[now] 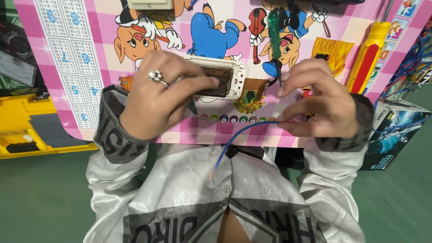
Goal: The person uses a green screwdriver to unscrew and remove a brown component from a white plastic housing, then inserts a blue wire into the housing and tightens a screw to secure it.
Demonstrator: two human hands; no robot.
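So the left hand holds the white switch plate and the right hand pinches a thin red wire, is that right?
Not quite: in the head view the thin wire pinched by the right hand is blue, not red. The rest stands: the left hand holds the white rectangular plastic switch plate.

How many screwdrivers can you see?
2. A green-handled screwdriver stands by the right hand, its tip near the fingers. A bigger yellow and red screwdriver lies on the pink table farther right. More may be hidden beyond the picture's edge.
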